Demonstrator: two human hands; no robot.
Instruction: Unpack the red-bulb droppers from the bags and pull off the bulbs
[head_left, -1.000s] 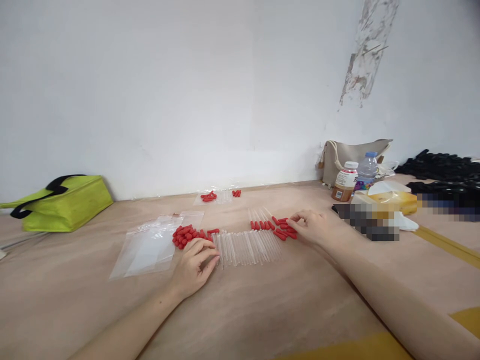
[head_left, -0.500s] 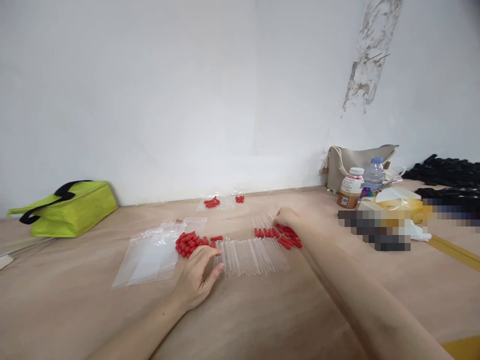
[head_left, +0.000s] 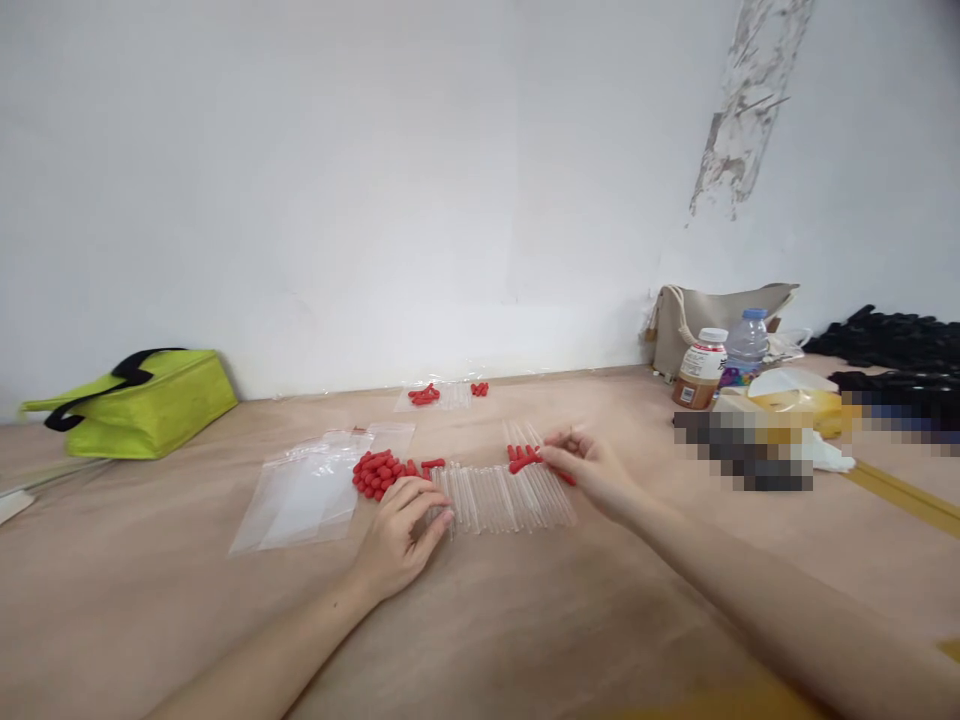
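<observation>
A row of clear glass dropper tubes lies on the brown paper-covered table in front of me. My left hand is at the row's left end, fingers and thumb closed on a glass tube there. Beside that hand is a heap of red rubber bulbs, partly hidden by it. Above the row's right part, several tubes with red bulbs on their ends point away from me. My right hand pinches the end of a red rubber bulb there. More red shows under its fingers.
Clear plastic bags lie flat at the left. A filled bag of tubes and bulbs rests near the wall. A lime-green bag is far left; a brown drink bottle, a water bottle and a beige bag stand right.
My right hand has come left and turned, now pinching a red bulb over the bulbed tubes. The fingers and thumb of my left hand have drawn closer together at the tubes.
</observation>
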